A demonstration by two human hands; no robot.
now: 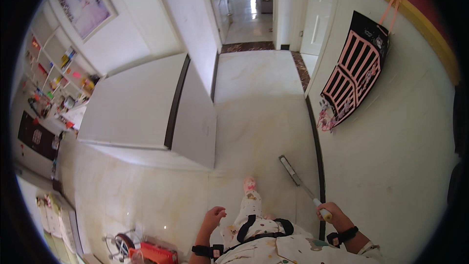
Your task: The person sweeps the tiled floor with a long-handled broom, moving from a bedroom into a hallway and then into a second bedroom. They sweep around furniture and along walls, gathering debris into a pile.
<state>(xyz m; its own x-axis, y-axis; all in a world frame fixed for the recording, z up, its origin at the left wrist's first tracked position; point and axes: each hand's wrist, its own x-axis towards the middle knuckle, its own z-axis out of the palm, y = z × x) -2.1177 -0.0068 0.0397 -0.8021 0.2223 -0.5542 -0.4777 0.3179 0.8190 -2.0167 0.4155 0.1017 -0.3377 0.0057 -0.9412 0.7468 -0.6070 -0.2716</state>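
My right hand (333,212) grips the pale handle end of a long-handled tool that looks like a flat mop (308,191). Its narrow grey-and-white head (289,170) is at the tiled floor (256,128), ahead and to the right of my foot, close to the dark skirting. Nothing is held in my left hand (214,217); its fingers are loosely curled, beside my left thigh. A dark band with a small device sits on each wrist. One foot in a pink slipper (250,184) is forward on the tiles.
A white cabinet-like block (135,106) juts out on the left. Along the right wall (388,176) hangs a black-and-pink organizer (351,77). Ahead, the passage leads over a dark threshold (247,47) to another room. A red box (158,253) and a wheeled item (124,244) stand at lower left.
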